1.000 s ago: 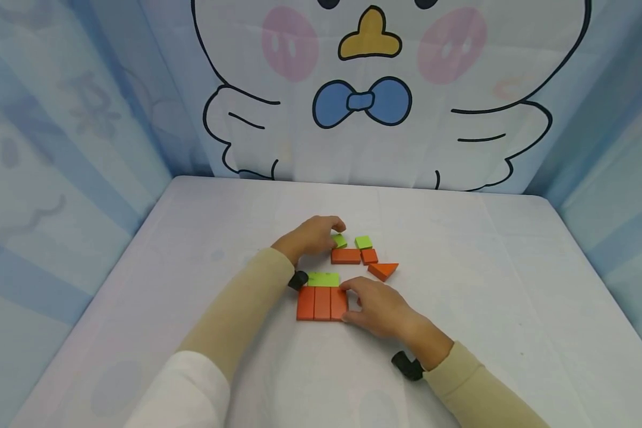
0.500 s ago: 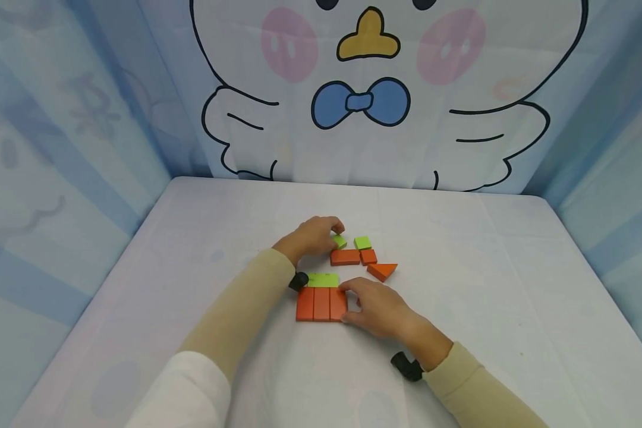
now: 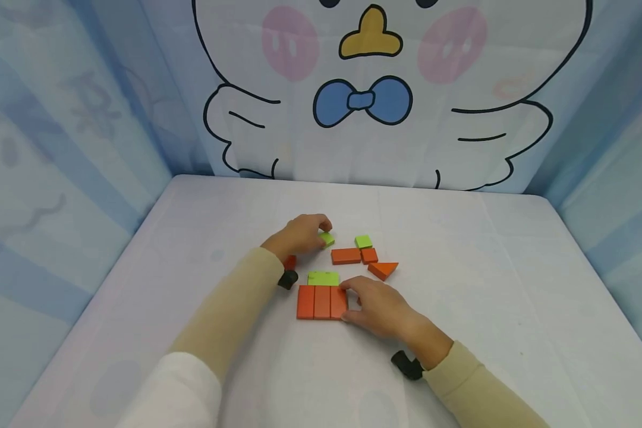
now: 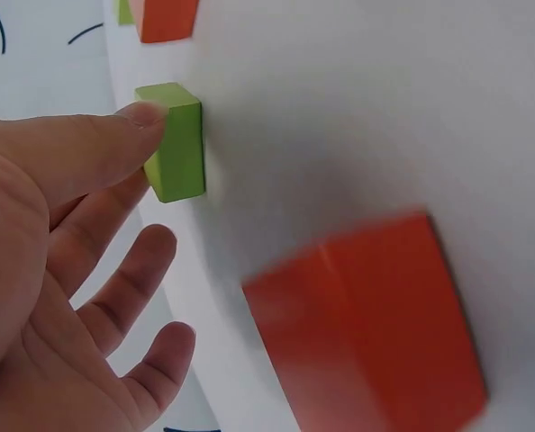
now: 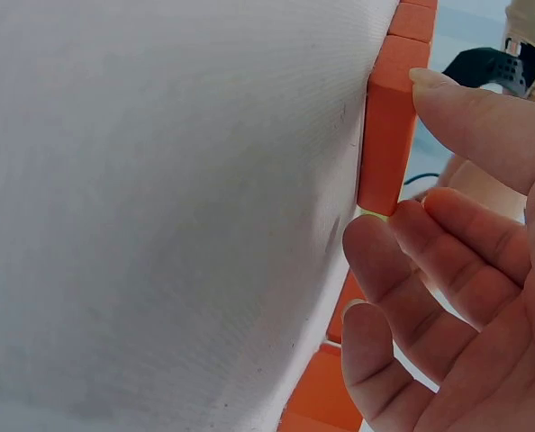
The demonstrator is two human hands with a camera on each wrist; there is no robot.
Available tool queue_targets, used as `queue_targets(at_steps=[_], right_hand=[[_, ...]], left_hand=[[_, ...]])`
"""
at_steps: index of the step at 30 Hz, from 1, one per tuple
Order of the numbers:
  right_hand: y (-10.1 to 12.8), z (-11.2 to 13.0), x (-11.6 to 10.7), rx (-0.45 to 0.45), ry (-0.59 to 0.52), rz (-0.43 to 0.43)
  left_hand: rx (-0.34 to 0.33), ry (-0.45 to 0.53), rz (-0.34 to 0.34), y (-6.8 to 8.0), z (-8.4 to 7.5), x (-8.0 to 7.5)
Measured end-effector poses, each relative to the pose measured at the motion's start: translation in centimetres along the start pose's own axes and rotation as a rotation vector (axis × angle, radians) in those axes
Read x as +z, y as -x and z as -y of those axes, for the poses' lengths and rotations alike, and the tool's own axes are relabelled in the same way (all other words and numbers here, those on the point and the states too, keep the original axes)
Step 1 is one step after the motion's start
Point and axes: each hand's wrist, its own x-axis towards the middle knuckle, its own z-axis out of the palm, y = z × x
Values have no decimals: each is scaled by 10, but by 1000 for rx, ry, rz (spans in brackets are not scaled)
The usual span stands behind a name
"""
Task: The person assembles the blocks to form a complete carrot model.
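In the head view my left hand (image 3: 299, 233) pinches a small green block (image 4: 182, 148) between thumb and fingers, beyond the other pieces; its remaining fingers curl loosely. My right hand (image 3: 380, 304) holds the rightmost orange rectangular block (image 3: 339, 303) of a row of three lying side by side. Its thumb (image 5: 479, 117) is on one end of that block, with fingertips at the other end. A green rectangular piece (image 3: 323, 279) lies against the row's far edge. Beside my left wrist a red block (image 3: 290, 263) shows, partly hidden by the sleeve; it is large and blurred in the left wrist view.
Past the row lie an orange rectangular block (image 3: 345, 256), a small orange block (image 3: 370, 255), another green block (image 3: 363, 241) and an orange triangular block (image 3: 383, 270). All rest on a white-covered table (image 3: 513, 285). A printed curtain (image 3: 380, 148) stands behind the table's far edge.
My left hand has shifted left with the green block, away from the orange pieces. The red block by its wrist has come into view. My right hand stays in place.
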Motion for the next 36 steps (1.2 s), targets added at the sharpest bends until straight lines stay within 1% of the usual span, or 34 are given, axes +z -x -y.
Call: queue_targets(at_steps=[3, 6, 11, 18, 28, 36], right_hand=[[-1, 0, 0, 5, 1, 2], [-1, -1, -1, 21, 2, 7], [-1, -2, 0, 41, 2, 7], [-1, -2, 0, 32, 2, 2], [-2, 1, 0, 30, 2, 4], [-2, 2, 1, 26, -6, 6]], left_hand=[[-20, -24, -5, 4, 8, -3], [-30, -45, 7, 11, 13, -4], [-6, -80, 32, 22, 15, -2], [3, -121, 36, 36, 20, 1], [50, -146, 35, 56, 27, 3], [31, -131, 22, 65, 28, 6]])
